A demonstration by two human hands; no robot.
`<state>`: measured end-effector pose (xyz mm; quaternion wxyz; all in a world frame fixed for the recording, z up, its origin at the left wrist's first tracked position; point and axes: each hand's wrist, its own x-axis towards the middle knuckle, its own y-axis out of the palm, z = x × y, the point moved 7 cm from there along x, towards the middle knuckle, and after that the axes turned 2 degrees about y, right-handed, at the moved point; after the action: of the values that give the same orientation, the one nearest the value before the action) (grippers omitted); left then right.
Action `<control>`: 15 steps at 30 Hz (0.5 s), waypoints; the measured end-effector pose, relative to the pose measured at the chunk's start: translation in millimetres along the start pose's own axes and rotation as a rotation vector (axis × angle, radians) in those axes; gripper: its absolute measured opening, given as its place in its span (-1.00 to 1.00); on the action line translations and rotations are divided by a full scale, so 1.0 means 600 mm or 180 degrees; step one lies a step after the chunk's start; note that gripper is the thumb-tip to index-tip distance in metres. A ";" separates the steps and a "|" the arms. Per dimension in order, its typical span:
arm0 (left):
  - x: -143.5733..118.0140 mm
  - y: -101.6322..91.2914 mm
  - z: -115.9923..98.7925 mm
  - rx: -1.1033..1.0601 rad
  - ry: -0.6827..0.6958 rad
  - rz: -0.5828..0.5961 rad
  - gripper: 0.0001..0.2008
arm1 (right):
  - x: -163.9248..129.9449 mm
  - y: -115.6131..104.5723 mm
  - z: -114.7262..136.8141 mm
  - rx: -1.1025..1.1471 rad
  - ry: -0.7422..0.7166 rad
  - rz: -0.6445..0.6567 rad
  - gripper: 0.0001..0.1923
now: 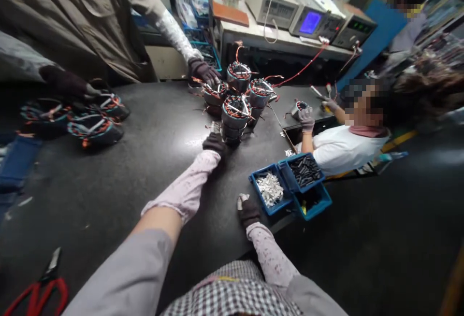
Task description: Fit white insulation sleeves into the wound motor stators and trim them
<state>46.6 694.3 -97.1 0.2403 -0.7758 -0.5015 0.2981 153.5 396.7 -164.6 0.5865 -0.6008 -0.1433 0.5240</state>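
My left hand (213, 143), in a dark glove with a patterned sleeve, reaches to the lower left side of the front wound motor stator (236, 119). Its fingers are bent beside the stator and some thin wire ends; what they grip is hard to make out. More stators with white ties and orange leads stand close behind, including a right one (260, 93) and a rear one (239, 77). My right hand (249, 208), gloved with pale fingertips, rests near the table edge, fingers loosely apart, nothing visible in them. Beside it stands a blue bin of white pieces (270, 189).
Blue bins of black sleeves (305, 171) and darker contents (314, 202) adjoin it. A co-worker's gloved hand (206, 72) touches the left rear stator; another person handles a stator (300, 108) at right. Red-handled scissors (43, 289) lie front left; test instruments (311, 19) stand behind.
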 end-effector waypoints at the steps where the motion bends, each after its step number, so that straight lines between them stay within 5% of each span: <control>1: 0.031 -0.014 0.007 0.0088 -0.0091 0.0050 -0.52 | -0.003 0.000 0.001 -0.0061 0.0029 -0.0007 -0.57; 4: 0.083 -0.018 0.030 0.0194 -0.0243 0.0332 -0.55 | -0.011 -0.006 0.002 -0.0204 0.0107 -0.0111 -0.62; 7: 0.080 0.011 0.053 0.0215 -0.0267 0.0607 -0.54 | -0.010 -0.010 0.002 -0.0240 0.0201 -0.0236 -0.64; 15: -0.049 0.056 0.083 0.0096 -0.0217 0.0718 -0.55 | -0.010 -0.009 0.008 0.0351 -0.0083 -0.0212 -0.64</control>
<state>23.5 658.4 -148.1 0.1998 -0.8130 -0.4143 0.3570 149.4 396.3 -156.2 0.6339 -0.5555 -0.1417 0.5191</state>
